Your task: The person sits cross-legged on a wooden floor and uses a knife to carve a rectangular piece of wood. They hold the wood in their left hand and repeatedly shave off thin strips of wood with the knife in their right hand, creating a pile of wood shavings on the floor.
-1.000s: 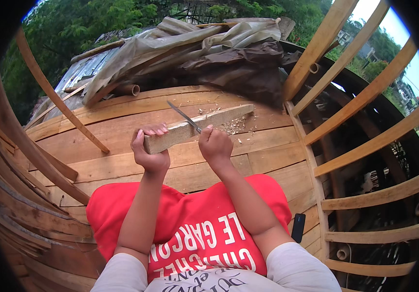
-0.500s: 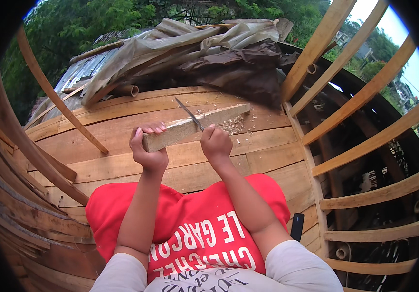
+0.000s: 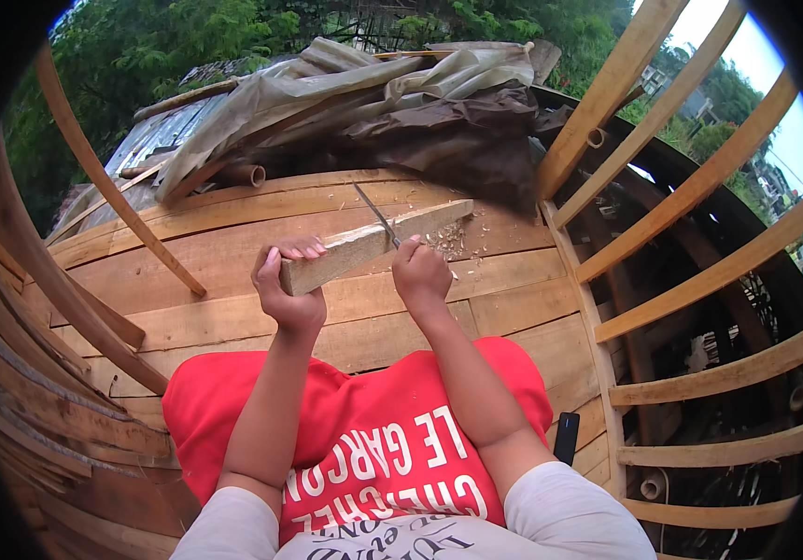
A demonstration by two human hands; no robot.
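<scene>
My left hand (image 3: 289, 280) is closed round the near left end of a wooden block (image 3: 345, 254), a long piece of timber slanting away to the right. Its far end reaches a scatter of pale wood shavings (image 3: 448, 243) on the plank floor. In my right hand (image 3: 422, 273) is a knife (image 3: 375, 209), gripped by its handle, which my fingers hide. The blade crosses the block's upper edge near the middle and points up and to the left. A pale, freshly cut strip shows along that edge, left of the blade.
Wooden floorboards (image 3: 364, 308) lie under the block. Upright slats (image 3: 682, 252) line the right side, and stacked planks (image 3: 75, 411) the left. Beyond the floor is a heap of grey and dark tarpaulin (image 3: 457, 131). A black phone-like object (image 3: 566, 437) lies beside my right leg.
My right hand and the knife have slid a little to the right along the block. My left hand keeps its hold, and the block's near end has shifted slightly right.
</scene>
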